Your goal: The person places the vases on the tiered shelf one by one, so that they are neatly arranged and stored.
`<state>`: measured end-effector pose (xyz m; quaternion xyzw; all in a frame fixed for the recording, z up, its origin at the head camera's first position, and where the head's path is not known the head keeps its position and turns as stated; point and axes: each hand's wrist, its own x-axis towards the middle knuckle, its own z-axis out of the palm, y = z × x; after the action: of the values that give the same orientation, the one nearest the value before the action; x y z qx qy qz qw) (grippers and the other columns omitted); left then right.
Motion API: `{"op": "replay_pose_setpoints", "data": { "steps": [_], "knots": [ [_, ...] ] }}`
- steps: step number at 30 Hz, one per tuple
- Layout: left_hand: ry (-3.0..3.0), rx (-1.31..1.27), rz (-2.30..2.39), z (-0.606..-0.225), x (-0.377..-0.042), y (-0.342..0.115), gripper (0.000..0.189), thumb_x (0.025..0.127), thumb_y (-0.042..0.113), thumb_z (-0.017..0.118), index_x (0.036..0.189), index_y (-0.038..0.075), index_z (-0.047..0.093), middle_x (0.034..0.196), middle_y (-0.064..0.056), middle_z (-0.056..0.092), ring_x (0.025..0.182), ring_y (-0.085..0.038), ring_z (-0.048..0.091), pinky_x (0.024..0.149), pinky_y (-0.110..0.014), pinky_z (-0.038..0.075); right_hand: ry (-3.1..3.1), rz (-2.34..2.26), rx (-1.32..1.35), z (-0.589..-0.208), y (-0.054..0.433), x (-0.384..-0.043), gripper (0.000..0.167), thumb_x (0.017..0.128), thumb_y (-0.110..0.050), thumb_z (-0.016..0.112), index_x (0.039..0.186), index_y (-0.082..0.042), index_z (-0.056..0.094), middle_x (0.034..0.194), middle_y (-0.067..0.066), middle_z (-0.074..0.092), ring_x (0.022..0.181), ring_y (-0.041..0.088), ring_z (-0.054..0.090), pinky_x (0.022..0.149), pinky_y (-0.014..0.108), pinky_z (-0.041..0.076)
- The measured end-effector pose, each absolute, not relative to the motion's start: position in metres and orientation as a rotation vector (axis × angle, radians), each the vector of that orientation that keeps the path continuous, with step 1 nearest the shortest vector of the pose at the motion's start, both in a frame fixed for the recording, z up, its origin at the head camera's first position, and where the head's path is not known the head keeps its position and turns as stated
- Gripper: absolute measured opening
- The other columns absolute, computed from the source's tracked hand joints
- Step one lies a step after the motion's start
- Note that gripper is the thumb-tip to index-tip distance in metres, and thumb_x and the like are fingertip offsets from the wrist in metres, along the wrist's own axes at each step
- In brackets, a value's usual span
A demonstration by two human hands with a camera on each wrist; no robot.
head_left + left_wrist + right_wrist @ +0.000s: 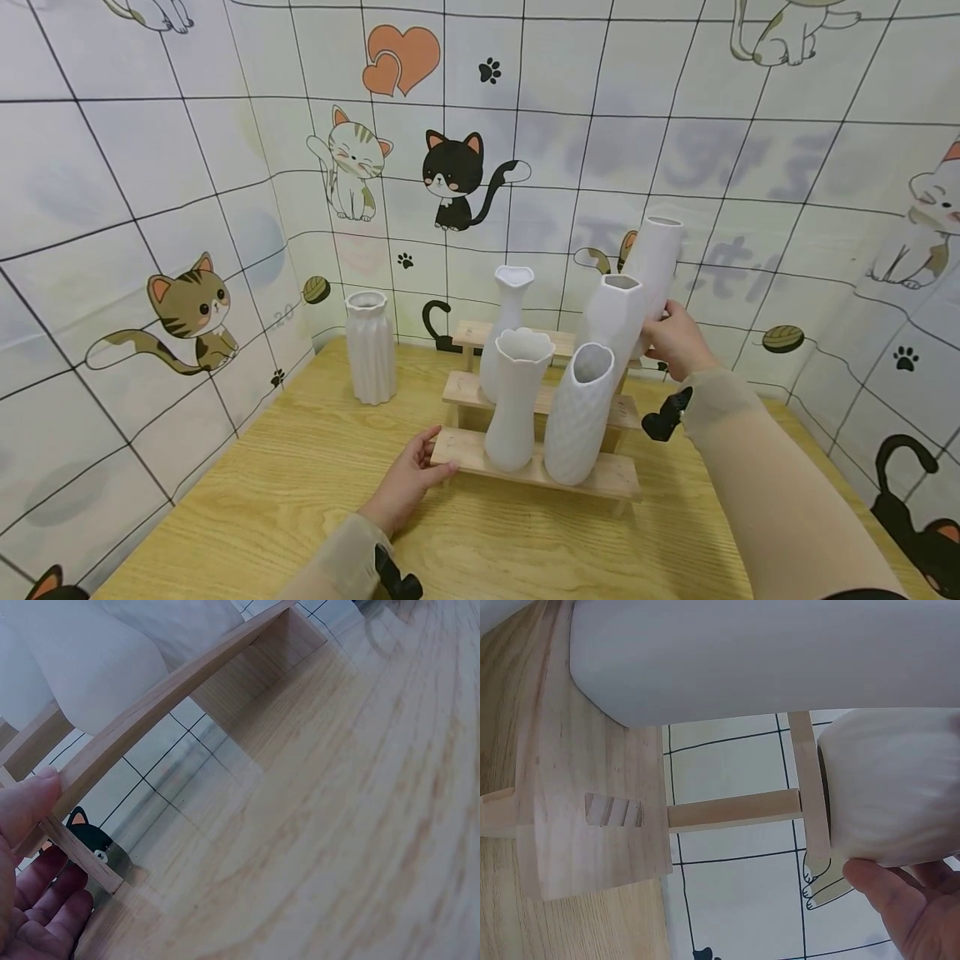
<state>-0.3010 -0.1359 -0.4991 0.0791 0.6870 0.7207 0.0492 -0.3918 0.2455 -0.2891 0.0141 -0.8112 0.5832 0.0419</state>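
Observation:
A three-tier wooden stand (465,450) carries several white vases. My right hand (681,342) grips a tall white vase (658,258) low on its side at the back right; in the right wrist view its base is right at the top shelf (816,780). With thumb and fingers, my left hand (408,482) holds the left end of the bottom shelf (112,746). On that shelf are a wavy-rimmed vase (517,408) and a diamond-textured vase (573,429). Behind them stand a narrow-necked vase (508,312) and a faceted vase (615,312), its lower part partly hidden.
A ribbed white vase (371,354) stands alone on the wood-grain table (300,475), left of the stand. Behind the table rises a grid-patterned wall covering (570,150) with cartoon cats, close at the back of the stand.

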Motion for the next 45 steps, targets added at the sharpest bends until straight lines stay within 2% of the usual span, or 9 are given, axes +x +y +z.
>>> {"op": "replay_pose_setpoints", "data": {
  "steps": [9,16,22,27,31,35,39,45],
  "knots": [
    [2.089,0.253,2.200,-0.498,-0.300,-0.135,0.082,0.087,0.017,0.073,0.150,0.004,0.024,0.129,-0.018,0.049,0.108,-0.021,0.053,0.088,-0.030,0.046,-2.491,1.786,0.073,-0.291,0.249,-0.393,0.088,0.094,-0.029,0.063,0.153,-0.004,0.003,0.151,0.028,0.022,0.132,0.046,0.031,0.102,0.062,0.033],
    [2.082,0.249,2.207,-0.498,-0.299,-0.134,0.082,0.087,0.017,0.074,0.150,0.003,0.023,0.128,-0.018,0.049,0.107,-0.021,0.053,0.087,-0.030,0.046,-2.508,1.796,0.105,-0.293,0.252,-0.393,0.089,0.093,-0.032,0.064,0.153,-0.005,0.004,0.146,0.029,0.025,0.129,0.046,0.034,0.099,0.062,0.035],
    [2.100,0.235,2.191,-0.498,-0.299,-0.133,0.082,0.087,0.019,0.074,0.150,0.003,0.023,0.128,-0.018,0.049,0.107,-0.021,0.053,0.088,-0.030,0.046,-2.537,1.884,0.239,-0.295,0.265,-0.393,0.090,0.093,-0.024,0.066,0.154,-0.010,0.001,0.152,0.026,0.018,0.134,0.045,0.028,0.103,0.062,0.030],
    [2.104,0.229,2.193,-0.498,-0.299,-0.133,0.082,0.086,0.019,0.074,0.150,0.003,0.024,0.128,-0.017,0.049,0.106,-0.021,0.053,0.087,-0.031,0.046,-2.547,1.901,0.272,-0.296,0.272,-0.392,0.097,0.087,-0.024,0.073,0.154,-0.012,0.004,0.151,0.023,0.021,0.134,0.042,0.028,0.106,0.058,0.029],
    [2.102,0.224,2.198,-0.498,-0.299,-0.134,0.082,0.086,0.018,0.074,0.150,0.004,0.025,0.127,-0.017,0.049,0.105,-0.021,0.053,0.086,-0.031,0.046,-2.545,1.873,0.322,-0.296,0.269,-0.396,0.091,0.090,-0.022,0.070,0.154,-0.009,0.007,0.147,0.024,0.026,0.125,0.034,0.040,0.105,0.052,0.034],
    [2.105,0.231,2.192,-0.497,-0.299,-0.134,0.081,0.087,0.018,0.074,0.150,0.004,0.024,0.127,-0.017,0.050,0.105,-0.021,0.053,0.086,-0.031,0.046,-2.540,1.877,0.341,-0.298,0.265,-0.400,0.085,0.093,-0.014,0.065,0.154,-0.007,0.006,0.147,0.023,0.026,0.116,0.025,0.046,0.098,0.039,0.044],
    [2.097,0.236,2.191,-0.497,-0.299,-0.134,0.082,0.087,0.018,0.073,0.150,0.004,0.024,0.128,-0.017,0.049,0.105,-0.021,0.053,0.086,-0.030,0.046,-2.541,1.882,0.329,-0.298,0.263,-0.401,0.085,0.093,-0.011,0.064,0.154,-0.006,0.005,0.149,0.024,0.024,0.118,0.028,0.045,0.088,0.026,0.049],
    [2.076,0.239,2.205,-0.498,-0.299,-0.134,0.082,0.087,0.016,0.073,0.150,0.004,0.023,0.129,-0.018,0.049,0.106,-0.021,0.053,0.087,-0.030,0.046,-2.522,1.908,0.367,-0.298,0.259,-0.400,0.086,0.093,-0.008,0.064,0.154,-0.006,0.005,0.149,0.024,0.025,0.115,0.024,0.047,0.084,0.023,0.050]
  ]
}}
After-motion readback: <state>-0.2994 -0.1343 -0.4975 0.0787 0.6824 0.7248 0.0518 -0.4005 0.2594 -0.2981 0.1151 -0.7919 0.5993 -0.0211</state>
